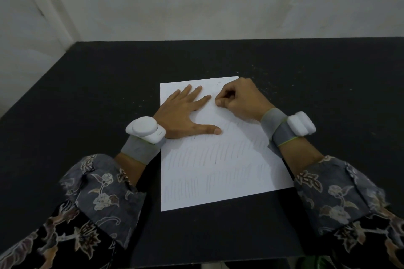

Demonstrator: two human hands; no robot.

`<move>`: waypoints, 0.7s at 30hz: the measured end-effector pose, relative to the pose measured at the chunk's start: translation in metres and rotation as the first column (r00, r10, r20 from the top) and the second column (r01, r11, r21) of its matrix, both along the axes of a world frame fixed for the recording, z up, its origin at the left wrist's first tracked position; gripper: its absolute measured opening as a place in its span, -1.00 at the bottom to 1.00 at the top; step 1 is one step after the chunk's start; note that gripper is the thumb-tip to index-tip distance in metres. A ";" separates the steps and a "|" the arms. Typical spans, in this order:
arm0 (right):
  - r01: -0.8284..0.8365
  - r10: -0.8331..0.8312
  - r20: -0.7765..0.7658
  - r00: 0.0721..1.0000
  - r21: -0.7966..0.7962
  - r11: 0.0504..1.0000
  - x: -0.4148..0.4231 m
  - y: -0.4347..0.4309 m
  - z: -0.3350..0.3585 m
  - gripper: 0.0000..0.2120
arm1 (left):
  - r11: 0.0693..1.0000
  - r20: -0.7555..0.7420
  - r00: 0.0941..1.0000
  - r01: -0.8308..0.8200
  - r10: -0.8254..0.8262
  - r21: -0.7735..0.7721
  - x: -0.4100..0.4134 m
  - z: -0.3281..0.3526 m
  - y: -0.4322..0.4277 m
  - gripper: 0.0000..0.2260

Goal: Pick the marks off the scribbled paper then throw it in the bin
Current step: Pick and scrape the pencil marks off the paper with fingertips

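Note:
A white sheet of paper [218, 172] lies on the black table [91, 98], covered in rows of faint grey pencil scribbles; its upper part looks paler. My left hand [183, 113] rests flat on the sheet's upper left, fingers spread, thumb pointing right. My right hand [242, 100] is curled at the upper right of the sheet, with its fingertips pinched together and pressed down on the paper. They seem to pinch a small eraser, which is almost wholly hidden. No bin is in view.
Small pale crumbs [264, 87] are scattered on the table around the sheet's top right corner. A pale wall [196, 2] stands right behind the table's far edge. Both wrists carry grey bands with white devices. Something green [314, 262] shows below the near table edge.

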State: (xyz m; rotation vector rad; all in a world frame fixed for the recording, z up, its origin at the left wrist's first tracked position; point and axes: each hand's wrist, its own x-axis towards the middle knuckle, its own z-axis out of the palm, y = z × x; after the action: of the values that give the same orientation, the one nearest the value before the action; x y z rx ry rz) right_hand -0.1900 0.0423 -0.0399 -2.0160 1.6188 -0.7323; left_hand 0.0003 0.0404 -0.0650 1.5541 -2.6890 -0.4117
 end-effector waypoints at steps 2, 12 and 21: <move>0.125 -0.125 0.009 0.992 -0.090 0.988 -0.002 -0.006 -0.004 -0.92 | 1.000 0.007 1.000 0.000 0.000 0.006 -0.001 0.001 0.000 0.05; -0.013 0.014 -0.023 1.000 0.030 0.999 0.001 0.004 0.003 -0.94 | 1.000 0.001 1.000 -0.007 0.007 -0.004 -0.001 -0.001 0.000 0.00; -0.146 0.149 -0.023 0.989 0.088 0.985 0.002 0.016 0.005 -0.94 | 1.000 -0.008 1.000 0.003 -0.003 -0.019 -0.001 -0.002 -0.001 0.03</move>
State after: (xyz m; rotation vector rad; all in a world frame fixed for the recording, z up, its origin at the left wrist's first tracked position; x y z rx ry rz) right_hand -0.1875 0.0584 -0.0353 -2.0673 1.4718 -0.5713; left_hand -0.0003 0.0393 -0.0667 1.5409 -2.6815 -0.3903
